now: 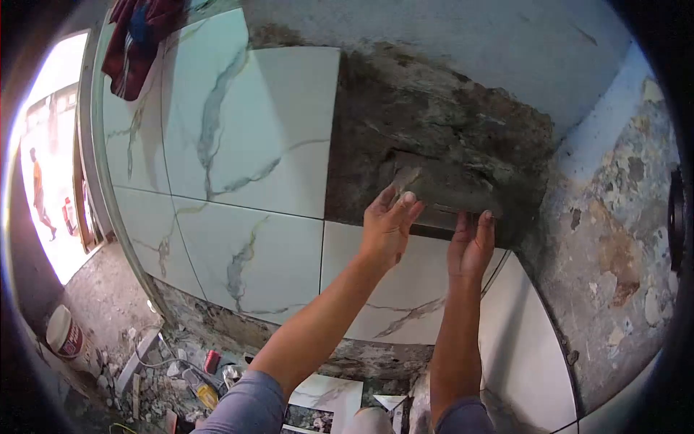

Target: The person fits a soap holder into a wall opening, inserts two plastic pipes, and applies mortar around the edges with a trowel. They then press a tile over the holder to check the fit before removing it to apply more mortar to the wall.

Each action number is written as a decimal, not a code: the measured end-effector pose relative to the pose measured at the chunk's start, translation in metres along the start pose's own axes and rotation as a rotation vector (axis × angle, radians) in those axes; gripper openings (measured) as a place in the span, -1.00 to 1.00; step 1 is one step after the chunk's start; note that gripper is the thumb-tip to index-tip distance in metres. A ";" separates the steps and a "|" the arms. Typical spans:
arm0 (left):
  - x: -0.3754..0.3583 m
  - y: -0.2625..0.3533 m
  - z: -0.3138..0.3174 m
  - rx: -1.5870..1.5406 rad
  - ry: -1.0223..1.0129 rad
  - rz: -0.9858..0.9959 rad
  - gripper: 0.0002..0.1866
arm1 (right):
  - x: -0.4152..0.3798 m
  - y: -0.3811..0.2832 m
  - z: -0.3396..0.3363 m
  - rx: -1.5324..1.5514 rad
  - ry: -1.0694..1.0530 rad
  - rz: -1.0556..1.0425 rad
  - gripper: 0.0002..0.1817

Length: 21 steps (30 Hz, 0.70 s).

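Mortar patch being pressed by both hands on a part-tiled wall.
Marble tiles (238, 130) are already set left and below; the grey mortar bed (434, 137) is being left bare, no tile on it. Left hand (389, 224) and right hand (471, 244) are being held flat, fingers extended, nothing grasped, fingertips touching the bed's lower edge.

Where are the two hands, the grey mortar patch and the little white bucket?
left hand (389, 223), head view: back of the hand.
right hand (471, 244), head view: back of the hand.
mortar patch (434, 137), head view: its rough middle.
white bucket (63, 334), head view: its side.
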<state>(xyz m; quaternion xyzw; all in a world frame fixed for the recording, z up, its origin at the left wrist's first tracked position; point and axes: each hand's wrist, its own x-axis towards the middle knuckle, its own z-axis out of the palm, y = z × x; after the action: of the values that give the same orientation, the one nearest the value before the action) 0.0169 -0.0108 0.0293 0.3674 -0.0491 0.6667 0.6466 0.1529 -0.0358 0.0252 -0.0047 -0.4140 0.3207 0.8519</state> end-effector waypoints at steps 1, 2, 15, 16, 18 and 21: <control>0.001 0.000 0.002 -0.007 0.005 0.008 -0.51 | 0.001 0.000 0.002 -0.003 0.005 -0.010 -0.30; 0.002 0.000 0.005 -0.017 0.009 0.006 -0.51 | 0.001 0.000 0.004 -0.007 0.011 -0.021 -0.28; 0.011 -0.008 0.012 -0.048 0.017 0.017 -0.58 | 0.008 0.007 0.008 0.012 0.071 -0.001 -0.38; 0.011 -0.008 0.012 -0.047 0.018 0.013 -0.58 | 0.011 0.011 0.004 0.044 0.072 0.009 -0.40; 0.012 -0.009 0.013 -0.033 0.015 0.009 -0.47 | 0.014 0.013 0.002 0.074 0.076 0.019 -0.41; 0.012 -0.011 0.015 -0.045 0.020 0.030 -0.50 | 0.015 0.013 0.003 0.070 0.009 0.020 -0.40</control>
<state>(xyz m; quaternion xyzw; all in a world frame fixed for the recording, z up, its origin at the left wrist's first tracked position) 0.0341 -0.0073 0.0420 0.3454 -0.0632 0.6788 0.6449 0.1507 -0.0174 0.0340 0.0193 -0.3985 0.3433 0.8503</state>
